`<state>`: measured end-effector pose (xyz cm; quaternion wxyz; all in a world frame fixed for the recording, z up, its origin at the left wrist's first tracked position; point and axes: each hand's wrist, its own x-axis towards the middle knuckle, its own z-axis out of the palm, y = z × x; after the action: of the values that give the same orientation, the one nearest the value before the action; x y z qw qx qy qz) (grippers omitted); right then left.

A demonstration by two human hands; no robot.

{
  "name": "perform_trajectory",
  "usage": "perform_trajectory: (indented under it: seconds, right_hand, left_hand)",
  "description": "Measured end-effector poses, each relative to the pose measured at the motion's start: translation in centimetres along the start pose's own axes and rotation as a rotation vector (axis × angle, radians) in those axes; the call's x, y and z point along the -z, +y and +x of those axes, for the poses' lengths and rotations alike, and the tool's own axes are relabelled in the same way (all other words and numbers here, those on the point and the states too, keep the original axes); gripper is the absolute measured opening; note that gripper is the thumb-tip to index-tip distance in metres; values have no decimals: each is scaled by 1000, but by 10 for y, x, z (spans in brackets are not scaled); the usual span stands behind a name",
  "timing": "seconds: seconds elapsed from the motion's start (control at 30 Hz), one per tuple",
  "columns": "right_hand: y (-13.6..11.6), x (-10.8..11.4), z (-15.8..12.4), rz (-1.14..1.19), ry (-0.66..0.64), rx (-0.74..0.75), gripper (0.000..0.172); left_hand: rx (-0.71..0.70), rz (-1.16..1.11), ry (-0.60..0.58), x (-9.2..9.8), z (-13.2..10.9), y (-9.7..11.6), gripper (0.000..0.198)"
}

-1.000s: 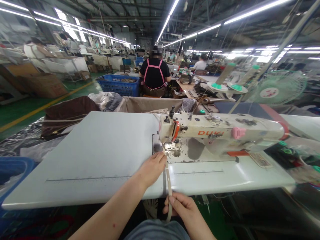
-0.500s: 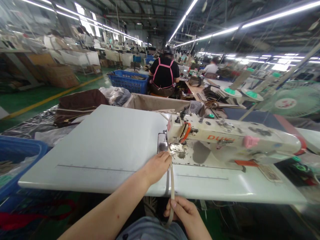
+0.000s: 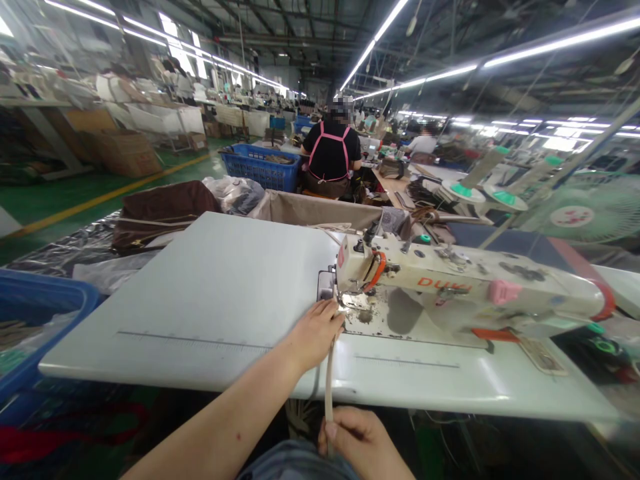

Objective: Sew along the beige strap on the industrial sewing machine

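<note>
A narrow beige fabric strip (image 3: 329, 380) runs from the needle area of the sewing machine (image 3: 430, 273) down over the front edge of the white table (image 3: 200, 280). My left hand (image 3: 317, 330) lies over the strip's upper part beside the needle area, fingers close together and closed on it. The strip's far end is hidden under those fingers and the machine head. Below the table edge, my right hand (image 3: 357, 437) pinches the strip between thumb and fingers. Between the two hands the strip hangs fairly straight.
A blue crate (image 3: 75, 293) stands left of the table. Behind the table are a fabric-lined bin (image 3: 320, 208) and a brown bag (image 3: 165, 207). A co-worker (image 3: 330, 150) sits ahead with their back to me. Thread cones (image 3: 507, 193) and a fan (image 3: 575, 213) are at right.
My right hand has moved slightly down and left, swinging the lower strip left. My left hand stays by the needle area, its fingers slightly flatter. The view has shifted a little.
</note>
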<state>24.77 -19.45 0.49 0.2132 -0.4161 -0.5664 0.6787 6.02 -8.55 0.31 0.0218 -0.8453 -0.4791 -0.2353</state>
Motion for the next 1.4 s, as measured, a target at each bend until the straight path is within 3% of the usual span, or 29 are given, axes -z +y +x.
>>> perform_trajectory:
  seconds: [0.17, 0.27, 0.4, 0.53, 0.67, 0.83, 0.93, 1.1, 1.2, 1.3, 1.4]
  right_hand:
    - [-13, -2, -6, -301, -143, -11, 25]
    - [-18, 8, -12, -404, -147, 19, 24]
    - [-18, 27, -18, -402, 44, 51, 23]
    - [-8, 43, -17, -311, 218, 82, 33]
    - [-7, 58, -9, -305, 330, 93, 41]
    - [-17, 77, 1, -442, 478, 115, 31]
    - [-18, 87, 9, -585, 605, 177, 29]
    - [-14, 103, 27, -962, 791, 484, 29]
    - [-9, 110, 37, -1110, 904, 582, 31]
    - [-1, 111, 44, -1151, 984, 584, 31]
    - [5, 106, 47, -1265, 1031, 622, 24]
  left_hand:
    - [62, 54, 4, -4, -2, -5, 17]
    - [148, 128, -24, 1, -11, -18, 22]
    - [310, 191, 16, 14, -42, -44, 23]
    - [321, 173, 151, 27, -87, -54, 28]
    - [164, 109, 238, 36, -132, -29, 27]
    - [13, 124, 285, 29, -176, 9, 28]
    - [-77, 146, 314, 22, -188, 18, 40]
    - [-148, 135, 405, 6, -197, 17, 45]
    - [-159, 133, 413, -8, -204, 11, 46]
    - [-101, 152, 379, -18, -214, 4, 50]
    - [-16, 200, 324, -17, -220, 2, 51]
